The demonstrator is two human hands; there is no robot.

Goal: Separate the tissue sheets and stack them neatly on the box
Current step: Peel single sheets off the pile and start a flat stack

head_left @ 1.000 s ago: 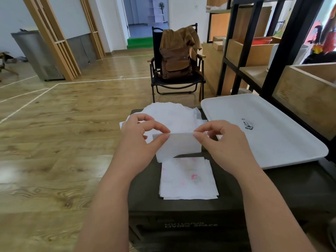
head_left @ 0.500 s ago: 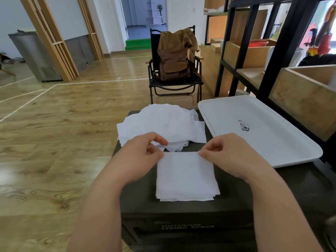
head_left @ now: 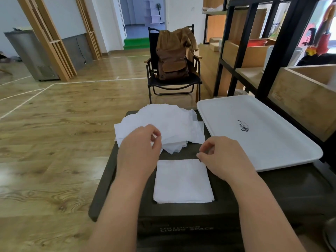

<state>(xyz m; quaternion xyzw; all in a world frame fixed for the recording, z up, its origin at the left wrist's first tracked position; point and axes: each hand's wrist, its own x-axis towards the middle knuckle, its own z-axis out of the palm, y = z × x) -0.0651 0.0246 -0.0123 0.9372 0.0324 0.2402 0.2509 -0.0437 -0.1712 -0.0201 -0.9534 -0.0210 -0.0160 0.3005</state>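
A loose, untidy pile of white tissue sheets (head_left: 163,122) lies at the far end of the dark box (head_left: 272,188). Nearer to me, a neat square stack of tissues (head_left: 183,180) rests flat on the box lid. My left hand (head_left: 140,148) is at the near edge of the loose pile, thumb and forefinger curled together on a sheet there. My right hand (head_left: 220,155) is at the far right corner of the neat stack, fingers loosely curled and holding nothing.
A white tray (head_left: 254,131) lies on the right side of the box, beside a black shelf frame with wooden crates (head_left: 305,91). A black chair with a brown backpack (head_left: 172,62) stands beyond the box. Wooden floor lies to the left.
Both hands laid the held sheet flat on the neat stack and let it go. My left hand then moved forward to the loose pile; my right hand stayed by the stack's corner.
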